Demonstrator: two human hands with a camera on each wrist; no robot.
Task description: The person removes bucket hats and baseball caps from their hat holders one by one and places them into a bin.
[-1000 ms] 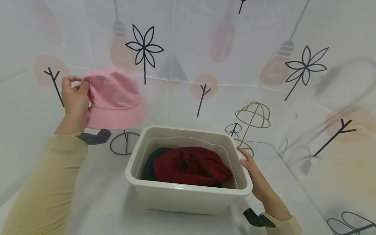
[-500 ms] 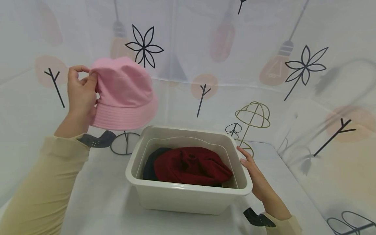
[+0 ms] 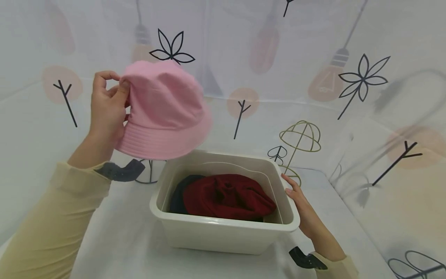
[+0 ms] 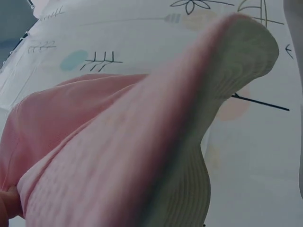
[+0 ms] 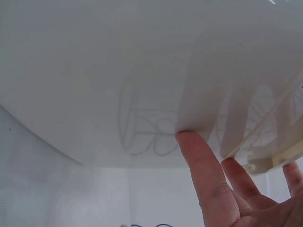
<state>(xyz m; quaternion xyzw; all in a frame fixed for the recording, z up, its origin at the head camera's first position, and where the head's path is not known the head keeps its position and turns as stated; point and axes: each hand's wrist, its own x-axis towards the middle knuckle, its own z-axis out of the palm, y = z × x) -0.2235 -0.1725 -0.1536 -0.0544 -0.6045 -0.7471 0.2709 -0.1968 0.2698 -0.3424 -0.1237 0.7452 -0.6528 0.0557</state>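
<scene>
While the left hand pinches the crown of a pink hat between thumb and curled fingers, the hat hangs in the air above the far left corner of a bin, clear of its rim. In the left wrist view the hat fills nearly the whole picture, its ribbed brim turned toward the camera, and a fingertip shows at the lower left edge. The left grip is thus clenched on the hat.

The right hand lies flat against the right wall of the bin, fingers straight and touching the plastic just under the rim (a released grip, holding nothing). The right wrist view shows the fingers pressed to the pale wall.

Inside the bin lies a dark red hat, crumpled, with a black one partly under it on the left. The bin stands near the middle of the table, which is covered with a white cloth. Behind it, near the far right, stands a gold wire stand; a black stand base shows at the far left, under the pink hat.
</scene>
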